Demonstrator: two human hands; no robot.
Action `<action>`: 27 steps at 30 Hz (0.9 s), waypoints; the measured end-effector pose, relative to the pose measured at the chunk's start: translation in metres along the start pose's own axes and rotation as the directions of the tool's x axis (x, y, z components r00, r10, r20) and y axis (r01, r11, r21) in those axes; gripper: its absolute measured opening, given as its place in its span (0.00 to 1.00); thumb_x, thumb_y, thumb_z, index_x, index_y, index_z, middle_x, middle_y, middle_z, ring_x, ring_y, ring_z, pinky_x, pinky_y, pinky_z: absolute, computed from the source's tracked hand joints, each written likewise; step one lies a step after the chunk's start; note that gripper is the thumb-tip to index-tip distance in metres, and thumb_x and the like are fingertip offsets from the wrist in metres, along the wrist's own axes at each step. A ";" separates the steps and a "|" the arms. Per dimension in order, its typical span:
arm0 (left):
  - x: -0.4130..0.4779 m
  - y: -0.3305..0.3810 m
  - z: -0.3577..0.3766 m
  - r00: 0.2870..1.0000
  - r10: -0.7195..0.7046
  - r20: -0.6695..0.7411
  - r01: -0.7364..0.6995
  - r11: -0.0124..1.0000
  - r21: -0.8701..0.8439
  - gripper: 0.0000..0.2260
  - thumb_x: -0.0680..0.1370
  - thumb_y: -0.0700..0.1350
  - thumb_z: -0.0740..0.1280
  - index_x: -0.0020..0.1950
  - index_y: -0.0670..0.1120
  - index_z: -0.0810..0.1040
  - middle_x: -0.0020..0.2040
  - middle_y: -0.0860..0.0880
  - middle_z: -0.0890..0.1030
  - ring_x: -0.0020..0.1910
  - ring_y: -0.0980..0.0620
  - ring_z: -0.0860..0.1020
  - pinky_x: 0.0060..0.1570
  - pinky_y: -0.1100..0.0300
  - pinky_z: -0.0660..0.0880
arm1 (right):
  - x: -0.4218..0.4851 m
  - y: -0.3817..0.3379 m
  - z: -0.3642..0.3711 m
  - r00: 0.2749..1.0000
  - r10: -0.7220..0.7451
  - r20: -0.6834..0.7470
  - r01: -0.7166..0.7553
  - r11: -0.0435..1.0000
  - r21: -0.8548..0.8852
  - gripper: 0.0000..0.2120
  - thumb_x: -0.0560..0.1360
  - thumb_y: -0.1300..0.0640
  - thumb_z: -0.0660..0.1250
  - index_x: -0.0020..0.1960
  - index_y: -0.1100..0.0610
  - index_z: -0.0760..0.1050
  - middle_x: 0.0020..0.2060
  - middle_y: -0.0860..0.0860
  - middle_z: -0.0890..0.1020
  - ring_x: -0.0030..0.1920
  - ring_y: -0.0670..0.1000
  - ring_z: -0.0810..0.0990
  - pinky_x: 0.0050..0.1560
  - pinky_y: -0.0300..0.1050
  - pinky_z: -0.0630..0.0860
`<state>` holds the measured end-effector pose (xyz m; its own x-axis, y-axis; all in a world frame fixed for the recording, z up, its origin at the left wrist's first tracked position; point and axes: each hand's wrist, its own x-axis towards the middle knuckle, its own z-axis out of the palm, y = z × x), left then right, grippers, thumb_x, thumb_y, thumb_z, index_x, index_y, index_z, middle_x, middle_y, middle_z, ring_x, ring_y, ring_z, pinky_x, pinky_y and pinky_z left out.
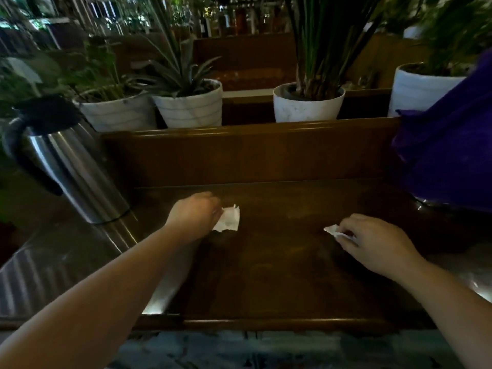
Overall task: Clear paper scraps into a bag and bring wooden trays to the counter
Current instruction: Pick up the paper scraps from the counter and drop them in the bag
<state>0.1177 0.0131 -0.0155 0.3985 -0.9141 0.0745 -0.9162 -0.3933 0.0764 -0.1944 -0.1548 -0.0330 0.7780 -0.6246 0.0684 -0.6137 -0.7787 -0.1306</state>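
Here each hand's fingers (346,231) pinch 1 paper scrap (228,219).

Over a wooden tray (279,275), left hand (195,217) and right hand (378,243) each pinch a paper scrap (229,219)

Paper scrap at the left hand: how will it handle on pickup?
The paper scrap looks crumpled and thin, so probably floppy and very light. It lies flat on the glossy wooden tray, so it may slide rather than lift; a pinch by the left hand likely works. Ragged edges suggest it tears easily.
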 end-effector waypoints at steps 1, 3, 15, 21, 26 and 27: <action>0.000 -0.003 0.003 0.998 -0.025 0.055 0.026 1.000 -0.016 0.13 0.78 0.54 0.60 0.58 0.51 0.75 0.56 0.49 0.76 0.50 0.53 0.75 0.48 0.55 0.75 | -0.001 -0.007 -0.002 1.000 -0.002 -0.010 0.002 1.000 0.014 0.04 0.76 0.43 0.62 0.49 0.40 0.74 0.41 0.38 0.73 0.37 0.38 0.73 0.33 0.34 0.69; -0.002 -0.008 0.011 0.987 -0.050 0.155 0.052 0.999 -0.011 0.19 0.77 0.59 0.59 0.63 0.51 0.73 0.63 0.47 0.73 0.58 0.49 0.73 0.56 0.49 0.75 | -0.003 -0.020 -0.007 0.999 -0.009 -0.041 0.010 0.999 0.032 0.02 0.76 0.43 0.63 0.47 0.39 0.73 0.40 0.38 0.73 0.37 0.38 0.73 0.32 0.34 0.66; -0.036 0.039 0.001 0.911 0.387 -0.140 -0.401 0.912 -0.086 0.11 0.76 0.55 0.58 0.53 0.54 0.76 0.45 0.56 0.75 0.38 0.58 0.74 0.30 0.64 0.71 | -0.072 -0.062 -0.019 0.975 0.061 -0.213 -0.037 0.993 0.116 0.03 0.74 0.47 0.63 0.44 0.44 0.75 0.37 0.41 0.75 0.31 0.41 0.74 0.25 0.33 0.62; -0.060 0.130 -0.006 0.754 0.609 -0.248 -0.657 0.713 -0.245 0.12 0.75 0.53 0.59 0.53 0.52 0.78 0.44 0.55 0.78 0.34 0.58 0.74 0.27 0.63 0.74 | -0.145 -0.038 -0.011 0.926 0.296 -0.233 -0.265 0.952 0.156 0.03 0.76 0.50 0.66 0.46 0.48 0.77 0.37 0.41 0.74 0.33 0.44 0.74 0.28 0.36 0.67; -0.075 0.215 0.009 0.633 0.743 -0.216 -0.769 0.573 -0.282 0.10 0.75 0.53 0.61 0.52 0.53 0.79 0.44 0.55 0.79 0.36 0.58 0.75 0.28 0.61 0.74 | -0.223 -0.004 -0.008 0.834 0.485 -0.265 -0.449 0.874 0.187 0.05 0.75 0.51 0.66 0.45 0.52 0.78 0.39 0.47 0.79 0.36 0.49 0.77 0.31 0.45 0.72; -0.079 0.230 0.013 0.609 0.764 -0.213 -0.787 0.550 -0.277 0.10 0.76 0.53 0.61 0.51 0.53 0.79 0.44 0.55 0.79 0.36 0.57 0.75 0.27 0.61 0.73 | -0.239 0.003 -0.007 0.810 0.507 -0.293 -0.470 0.861 0.193 0.05 0.75 0.52 0.67 0.44 0.52 0.79 0.38 0.48 0.79 0.36 0.49 0.77 0.31 0.44 0.72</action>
<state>-0.1250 -0.0067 -0.0167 -0.4487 -0.8363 0.3152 -0.8069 0.5307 0.2592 -0.3834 -0.0084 -0.0426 0.2796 -0.9188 0.2786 -0.8682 -0.3659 -0.3352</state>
